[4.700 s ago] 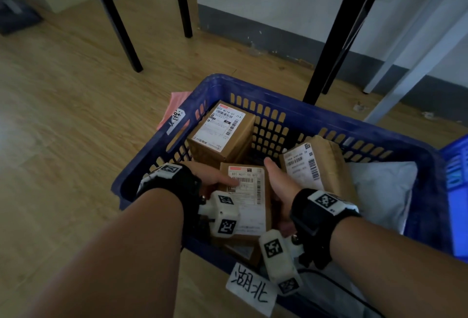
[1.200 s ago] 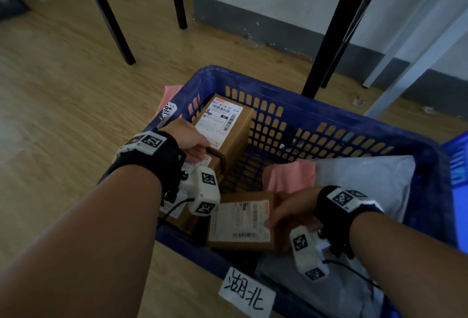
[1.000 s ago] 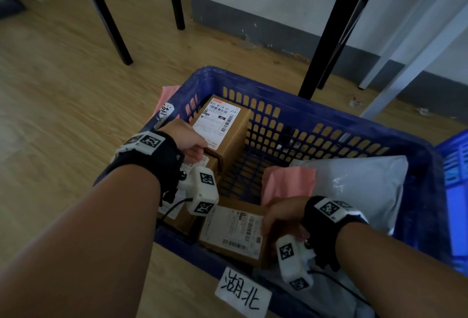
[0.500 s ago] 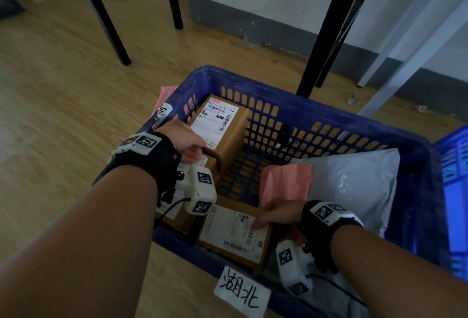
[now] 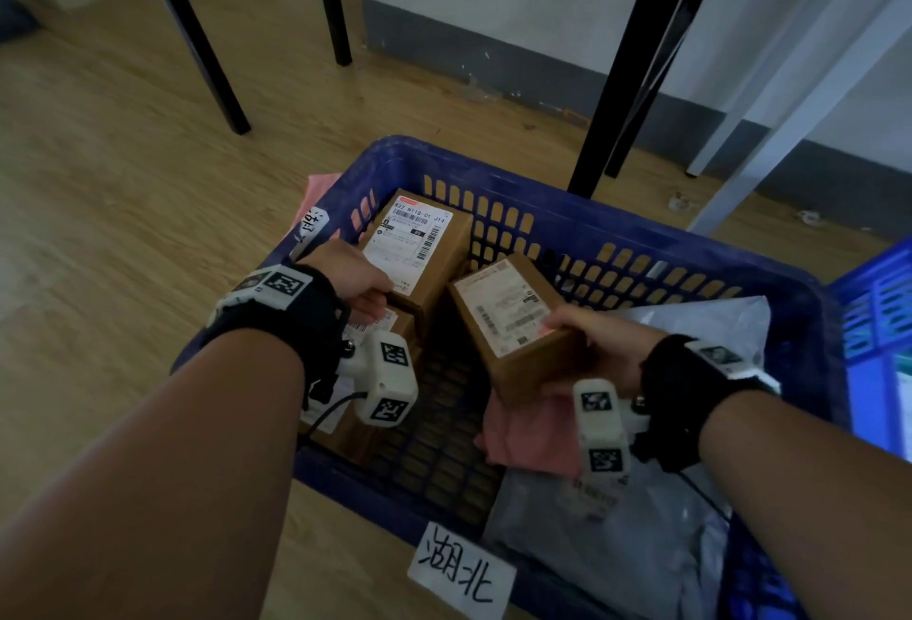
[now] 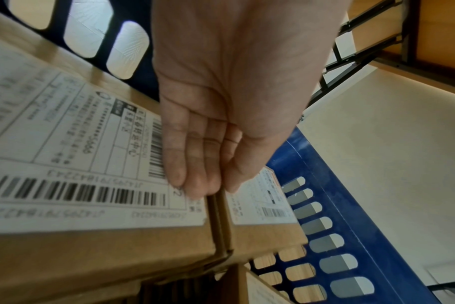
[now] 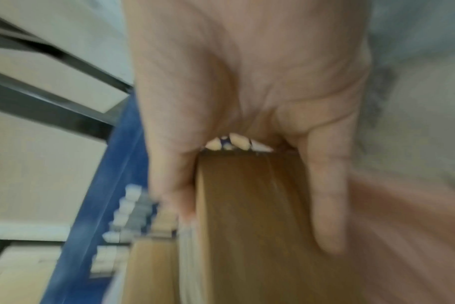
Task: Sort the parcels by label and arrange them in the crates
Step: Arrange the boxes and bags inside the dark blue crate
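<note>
A blue slatted crate point(image 5: 543, 195) tagged with a handwritten paper label point(image 5: 461, 570) holds cardboard parcels and soft mailers. My right hand point(image 5: 567, 338) grips a small labelled cardboard box point(image 5: 503, 308) by its near end and holds it tilted above the crate floor. The blurred right wrist view shows the thumb and fingers clamped on opposite sides of this box point(image 7: 247, 257). My left hand point(image 5: 375, 296) lies with straight fingers point(image 6: 192, 174) where the far labelled box point(image 5: 419, 244) meets the near box point(image 6: 78, 164) along the crate's left wall.
A pink mailer point(image 5: 533, 432) and grey mailers point(image 5: 617, 521) lie in the crate's right half. Another blue crate point(image 5: 883, 323) stands at the right edge. Black table legs point(image 5: 627, 56) and a white leg point(image 5: 789, 91) rise just behind. A second paper tag point(image 5: 311, 224) hangs on the left rim.
My right hand has lifted the box off the crate's front floor and carried it up towards the middle, tilted. The left hand has stayed on the two left boxes.
</note>
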The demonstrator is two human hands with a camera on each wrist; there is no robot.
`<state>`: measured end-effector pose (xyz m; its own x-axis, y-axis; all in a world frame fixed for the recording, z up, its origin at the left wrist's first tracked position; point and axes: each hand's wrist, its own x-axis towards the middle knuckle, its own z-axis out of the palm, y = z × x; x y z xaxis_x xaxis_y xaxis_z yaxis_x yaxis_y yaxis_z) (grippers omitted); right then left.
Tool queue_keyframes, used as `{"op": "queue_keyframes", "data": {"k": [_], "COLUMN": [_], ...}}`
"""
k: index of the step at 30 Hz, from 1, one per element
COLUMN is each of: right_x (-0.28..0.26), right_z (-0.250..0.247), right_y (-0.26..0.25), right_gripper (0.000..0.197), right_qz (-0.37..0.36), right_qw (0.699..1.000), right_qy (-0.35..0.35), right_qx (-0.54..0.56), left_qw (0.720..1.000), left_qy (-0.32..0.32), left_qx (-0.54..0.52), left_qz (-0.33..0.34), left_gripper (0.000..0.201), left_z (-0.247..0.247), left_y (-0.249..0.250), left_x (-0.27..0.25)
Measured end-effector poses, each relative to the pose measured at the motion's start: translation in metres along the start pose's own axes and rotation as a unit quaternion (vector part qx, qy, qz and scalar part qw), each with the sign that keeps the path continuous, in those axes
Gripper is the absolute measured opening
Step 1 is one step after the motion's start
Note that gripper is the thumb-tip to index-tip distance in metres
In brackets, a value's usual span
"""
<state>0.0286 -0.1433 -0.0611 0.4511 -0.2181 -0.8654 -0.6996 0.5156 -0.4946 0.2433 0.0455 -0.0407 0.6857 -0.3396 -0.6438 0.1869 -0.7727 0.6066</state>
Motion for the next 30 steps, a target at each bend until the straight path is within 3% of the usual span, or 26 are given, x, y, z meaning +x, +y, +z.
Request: {"op": "queue_keyframes", "data": {"k": [3, 7, 10, 11, 13, 15, 16, 18, 21, 23, 28, 30], "right_x": [0.005, 0.010, 0.025, 0.033, 0.040, 0.043, 0.041, 0.052, 0.067, 0.071, 0.073, 0.069], "right_z": [0.023, 0.057, 0.068, 0.068, 0.070, 0.065, 0.063, 0.057, 0.057, 0.062, 0.062, 0.052], "right_y": [0.024, 0.049, 0.055, 0.055, 0.051, 0.039, 0.031, 0.024, 0.036, 0.048, 0.046, 0.037], "right_gripper": [0.035, 0.027, 0.064, 0.067, 0.053, 0.047, 0.050, 0.059, 0.040, 0.036, 0.039, 0.034], "right_qz": [0.013, 0.068, 0.088, 0.059, -0.071, -0.192, -0.230, -0.241, -0.131, -0.105, -0.121, -0.171], "right_qw": [0.999, 0.989, 0.984, 0.985, 0.969, 0.890, 0.871, 0.884, 0.858, 0.857, 0.811, 0.815], "right_qy": [-0.040, -0.121, -0.096, -0.076, 0.019, 0.192, 0.241, 0.213, 0.080, 0.022, 0.032, 0.124], "right_qx": [0.018, -0.058, -0.122, -0.140, -0.235, -0.366, -0.361, -0.338, -0.489, -0.503, -0.571, -0.540], "left_qw": [1.000, 1.000, 1.000, 1.000, 1.000, 1.000, 1.000, 1.000, 1.000, 1.000, 1.000, 1.000], "left_qy": [0.006, -0.003, -0.007, -0.008, -0.013, -0.020, -0.023, -0.028, -0.028, -0.025, -0.026, -0.025], "left_qx": [0.002, -0.002, -0.008, -0.012, -0.014, -0.011, -0.010, -0.008, -0.006, -0.004, -0.002, 0.001], "left_qz": [0.000, 0.004, 0.005, 0.006, 0.008, 0.007, 0.005, 0.003, 0.001, 0.002, -0.003, -0.003], "left_gripper": [0.012, 0.008, 0.008, 0.007, 0.008, 0.009, 0.009, 0.010, 0.010, 0.010, 0.011, 0.011], "left_z": [0.000, -0.001, -0.001, -0.001, -0.002, -0.003, -0.004, -0.005, -0.006, -0.005, -0.006, -0.006], "left_y": [0.001, 0.000, -0.001, -0.001, -0.001, -0.002, -0.002, -0.001, -0.001, 0.000, 0.000, 0.001], "left_x": [0.000, 0.001, 0.001, 0.000, 0.000, 0.001, 0.001, 0.001, 0.001, 0.001, 0.001, 0.000]}}
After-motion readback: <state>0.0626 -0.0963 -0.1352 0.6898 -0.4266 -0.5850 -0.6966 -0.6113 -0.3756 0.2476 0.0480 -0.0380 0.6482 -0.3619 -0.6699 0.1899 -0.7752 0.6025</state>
